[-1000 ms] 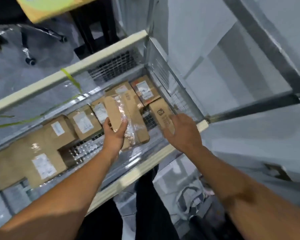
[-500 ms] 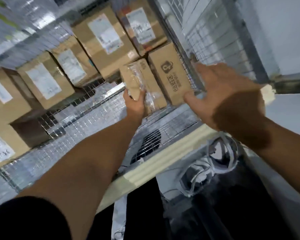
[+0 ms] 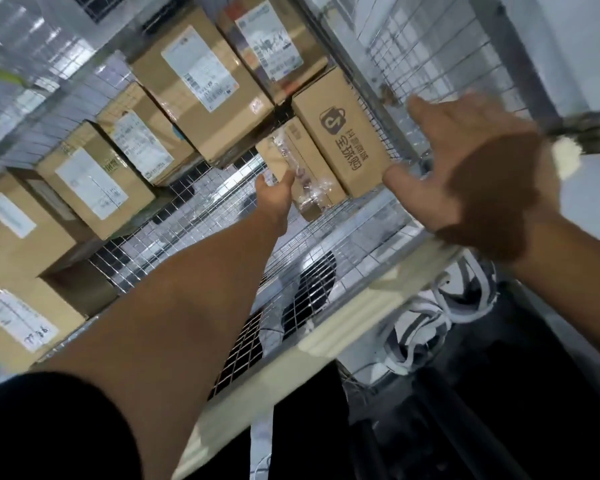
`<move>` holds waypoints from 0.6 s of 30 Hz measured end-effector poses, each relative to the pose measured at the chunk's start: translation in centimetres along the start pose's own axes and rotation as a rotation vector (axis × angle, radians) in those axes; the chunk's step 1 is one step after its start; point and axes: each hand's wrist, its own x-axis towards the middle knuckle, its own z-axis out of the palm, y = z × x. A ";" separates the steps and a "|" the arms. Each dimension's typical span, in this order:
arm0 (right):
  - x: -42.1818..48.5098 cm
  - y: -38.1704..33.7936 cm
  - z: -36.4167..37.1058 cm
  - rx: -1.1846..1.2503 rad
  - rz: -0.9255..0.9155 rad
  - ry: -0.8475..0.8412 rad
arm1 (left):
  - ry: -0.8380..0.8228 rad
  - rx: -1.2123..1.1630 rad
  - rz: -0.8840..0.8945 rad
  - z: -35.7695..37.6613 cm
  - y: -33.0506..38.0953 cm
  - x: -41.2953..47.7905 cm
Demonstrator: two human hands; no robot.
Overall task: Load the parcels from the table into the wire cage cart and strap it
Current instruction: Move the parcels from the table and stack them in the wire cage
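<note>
- Reaches deeper into wire cage cart (image 3: 194, 237) w/ left hand (image 3: 274, 195) than 0.5 s ago; has brought plastic-wrapped parcel (image 3: 312, 168) lower, alongside printed box (image 3: 343, 129).
- Has left-hand fingers on parcel's near end; can't tell whether gripping or only touching.
- Holds right hand (image 3: 471, 168) wide open, fingers spread, over cart's near right corner, just beside printed box; no contact visible.
- Places wrapped parcel low by mesh floor, betw. left hand and printed box, side against the box; can't tell if fully resting.
- Shows labelled parcels (image 3: 201, 81) packed in a row along far side, labels up.
- Leans over cream top rail (image 3: 326, 337); white shoes (image 3: 413, 327) outside cart, below the rail.
</note>
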 end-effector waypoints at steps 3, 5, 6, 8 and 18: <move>-0.7 -0.4 -1.3 0.100 0.011 -0.016 | -0.073 0.093 0.007 -2.2 1.8 -5.6; -1.7 -1.1 -2.1 0.304 0.024 0.045 | -0.142 0.166 0.088 -3.5 3.3 -10.3; -2.4 -1.4 -2.6 0.464 0.072 0.086 | -0.180 0.204 0.153 -4.0 4.1 -12.8; -4.6 -2.4 -3.8 0.905 0.281 0.201 | -0.240 0.269 0.288 -5.2 5.6 -17.9; -35.2 -5.0 -9.7 1.201 0.888 0.436 | -0.484 0.637 0.782 -5.5 3.6 -42.3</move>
